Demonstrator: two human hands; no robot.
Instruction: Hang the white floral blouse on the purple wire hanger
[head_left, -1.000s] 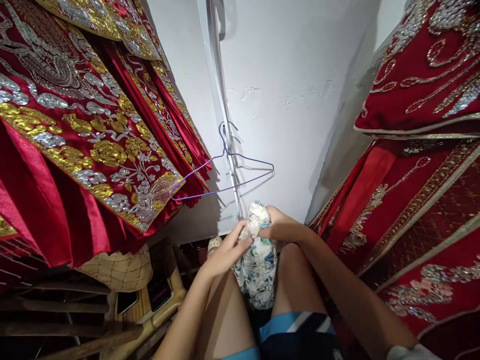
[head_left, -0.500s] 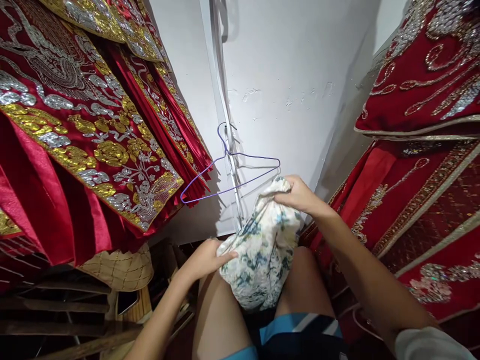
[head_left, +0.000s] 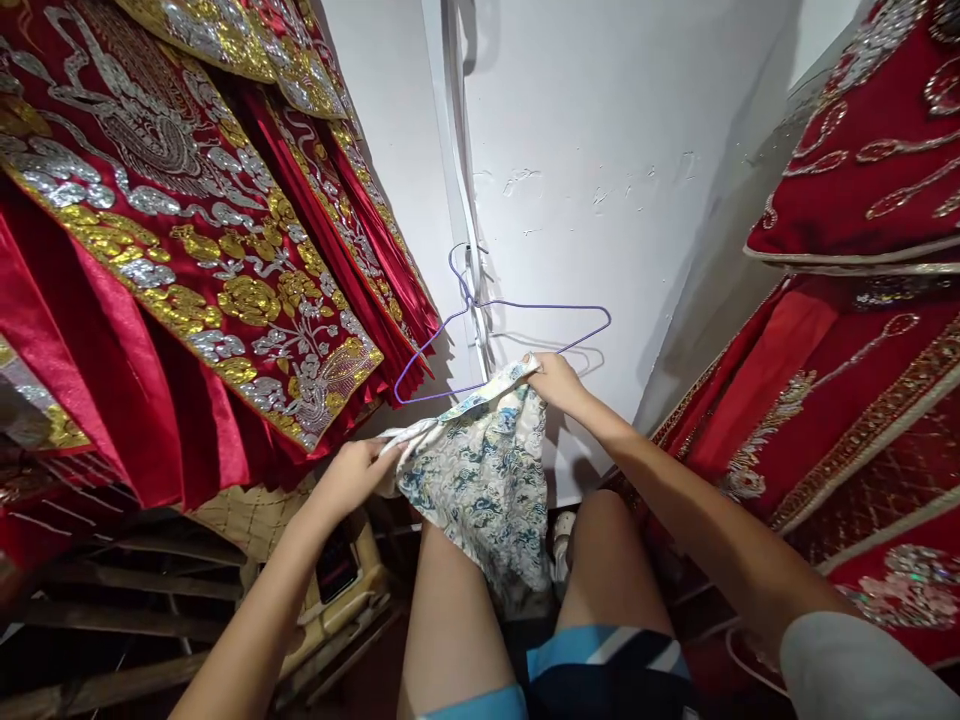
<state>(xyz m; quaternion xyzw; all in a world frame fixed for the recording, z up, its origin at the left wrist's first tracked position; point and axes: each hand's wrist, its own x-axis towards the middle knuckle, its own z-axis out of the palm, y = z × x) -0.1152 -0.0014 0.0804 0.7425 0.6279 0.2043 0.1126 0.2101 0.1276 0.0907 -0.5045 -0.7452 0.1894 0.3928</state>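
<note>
A white garment (head_left: 480,480) with a blue-green print hangs between my two hands; its exact kind is unclear. My left hand (head_left: 358,478) grips one end of its pale, band-like upper edge. The other end is pinched in my right hand (head_left: 559,385), which is a little higher. The edge runs taut and slanted, and the rest of the cloth drops in folds between my knees. Just beyond it, a purple wire hanger (head_left: 555,306) hangs on a hook at the wall. Part of the hanger's lower bar is hidden behind the garment.
Red embroidered garments with gold and silver (head_left: 247,300) hang at the left. More red beaded clothing (head_left: 847,400) fills the right side. A bamboo seat or rack (head_left: 330,625) with a dark phone-like object (head_left: 337,572) stands at lower left. A white wall (head_left: 570,130) is ahead.
My hands have moved apart, the left one outward and up, the right one slightly left. The bunched garment is now spread along its upper edge and covers part of the hanger's bar.
</note>
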